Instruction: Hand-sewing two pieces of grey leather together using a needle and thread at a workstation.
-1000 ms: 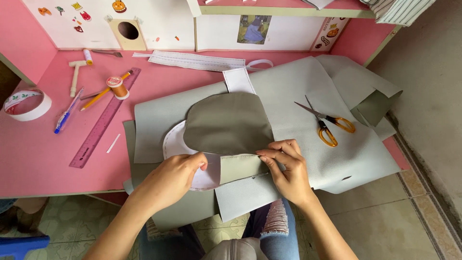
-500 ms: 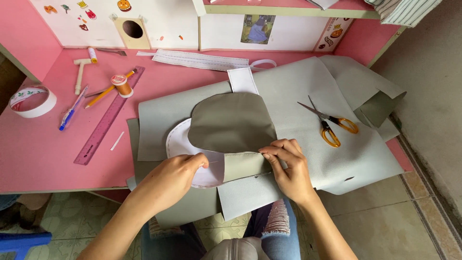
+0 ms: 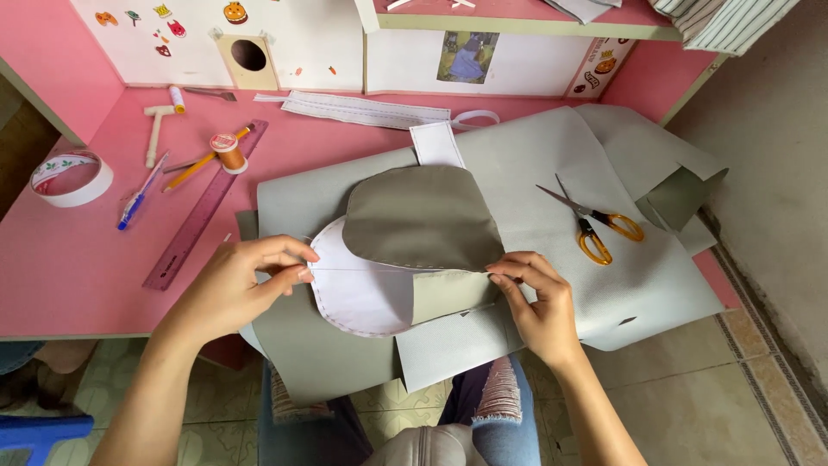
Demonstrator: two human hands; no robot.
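A rounded grey fabric piece [image 3: 423, 220] lies folded over a white oval pattern piece [image 3: 358, 298], both on a large grey fabric sheet [image 3: 535, 164] spread across the pink desk [image 3: 69, 259]. My left hand [image 3: 237, 285] pinches the left end of the fold line at the white piece's edge. My right hand [image 3: 535, 298] pinches the right end of the fold on the grey piece. A thin thread or crease runs between the two hands.
Orange-handled scissors [image 3: 599, 229] lie on the sheet to the right. A purple ruler [image 3: 203, 207], pencil, thread spool [image 3: 226, 148], blue pen [image 3: 138, 200], small hammer [image 3: 157, 129] and tape roll [image 3: 71, 177] sit at the left. White strips [image 3: 362, 110] lie at the back.
My left hand has slid left, from over the white piece to its left edge. More of the white oval now shows. My right hand stays at the fold's right end.
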